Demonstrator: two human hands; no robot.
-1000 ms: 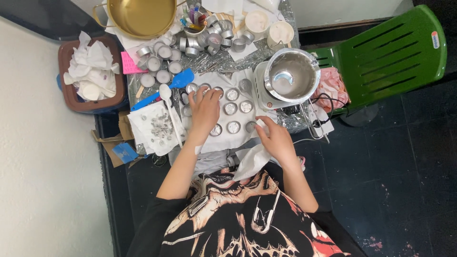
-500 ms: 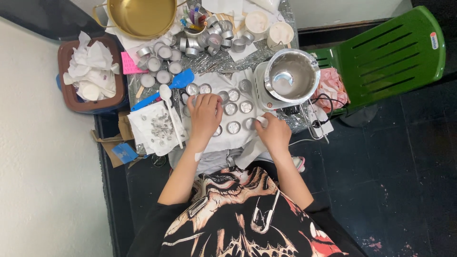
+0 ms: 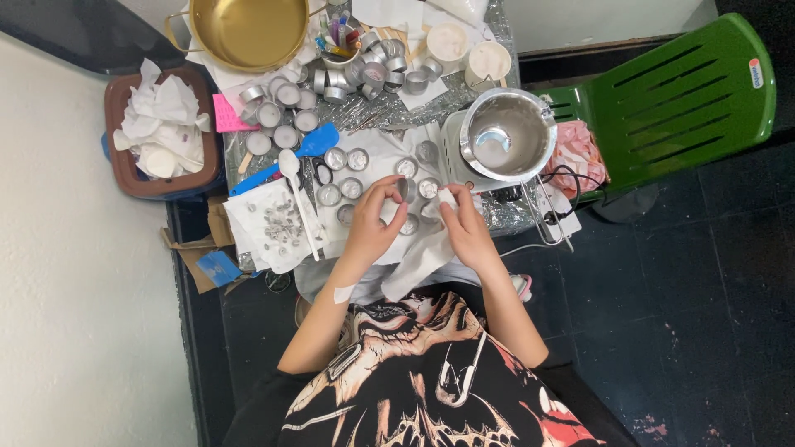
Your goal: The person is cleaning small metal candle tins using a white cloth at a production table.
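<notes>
My left hand holds a small round metal cup by its rim, tilted on its side above the white paper. Close beside it, my right hand pinches a white tissue next to the cup, and the tissue's tail hangs down toward my lap. Several more small metal cups lie on the paper around both hands. The cup's inside is hidden by my fingers.
A silver melting pot stands right of my hands, with a gold pan at the back. A blue spatula, a white spoon and a sheet of small wick tabs lie left. A brown bin of tissues and a green chair flank the table.
My left hand has lifted a metal cup off the paper. My right hand has come up and to the left with the tissue, meeting the cup.
</notes>
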